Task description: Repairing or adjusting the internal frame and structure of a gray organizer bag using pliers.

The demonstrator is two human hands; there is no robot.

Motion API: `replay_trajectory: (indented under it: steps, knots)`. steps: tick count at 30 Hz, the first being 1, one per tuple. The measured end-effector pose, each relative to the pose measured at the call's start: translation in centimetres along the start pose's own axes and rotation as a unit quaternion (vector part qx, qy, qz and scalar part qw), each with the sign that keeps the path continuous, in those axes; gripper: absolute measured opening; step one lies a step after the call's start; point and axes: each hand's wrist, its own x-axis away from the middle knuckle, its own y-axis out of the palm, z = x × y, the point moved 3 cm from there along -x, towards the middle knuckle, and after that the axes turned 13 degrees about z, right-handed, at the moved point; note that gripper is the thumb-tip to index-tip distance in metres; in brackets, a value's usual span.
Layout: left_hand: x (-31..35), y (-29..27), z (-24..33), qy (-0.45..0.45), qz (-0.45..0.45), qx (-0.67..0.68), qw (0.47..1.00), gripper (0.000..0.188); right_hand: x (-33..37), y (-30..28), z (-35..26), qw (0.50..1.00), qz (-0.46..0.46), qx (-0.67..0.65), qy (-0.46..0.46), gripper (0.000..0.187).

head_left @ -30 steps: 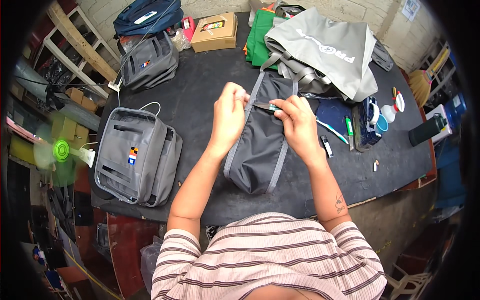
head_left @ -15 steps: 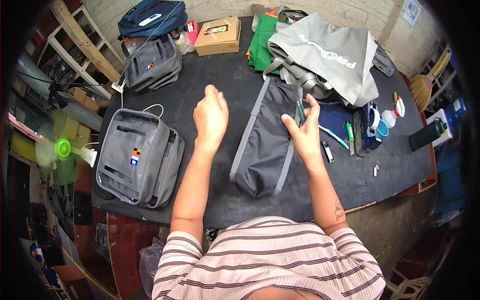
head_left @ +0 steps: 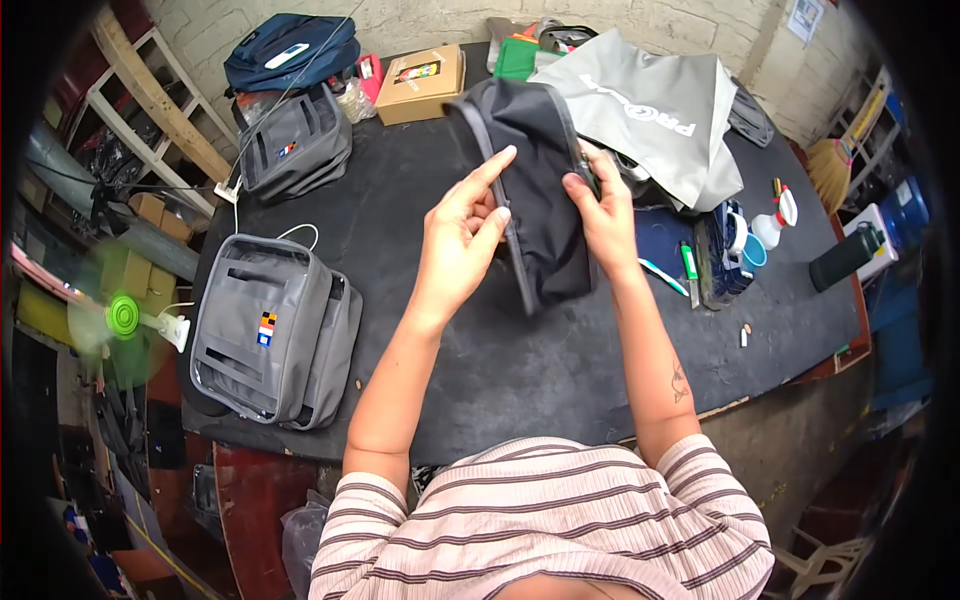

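Note:
A dark grey fabric bag panel [head_left: 545, 170] with lighter grey edging is raised above the black table, its lower end blurred. My left hand [head_left: 460, 235] is at its left edge, thumb and forefinger on the edging and the other fingers curled. On the opposite edge my right hand [head_left: 605, 210] grips the fabric between thumb and fingers. A bit of dark green tool shows by that hand's fingers, mostly hidden by the hand. To the left stand finished-looking grey bags [head_left: 265, 335] with a small coloured patch, one against another.
Another grey bag [head_left: 297, 140] and a blue backpack [head_left: 290, 55] lie at the far left, beside a cardboard box [head_left: 420, 85]. A large grey tote [head_left: 650, 115] covers the far right. Nearer are a green cutter [head_left: 690, 262], a spray bottle [head_left: 775, 218] and a dark bottle [head_left: 845, 258].
The fabric panel has risen off the table and tilted, moving away from me. My left hand, earlier held apart from it, has come right to its left edge.

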Motion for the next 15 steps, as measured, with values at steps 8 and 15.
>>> replay_trajectory:
  steps: [8,15]
  knots:
    - [0.5,1.7,-2.0,0.012,0.030,0.004,0.999,0.063,7.2,-0.1,0.8,0.990,0.100,0.092,-0.028,0.037]
    - [-0.2,1.8,-2.1,-0.013,0.023,0.044,0.999,0.063,9.1,1.0,2.0,0.994,0.065,0.084,0.006,0.038]
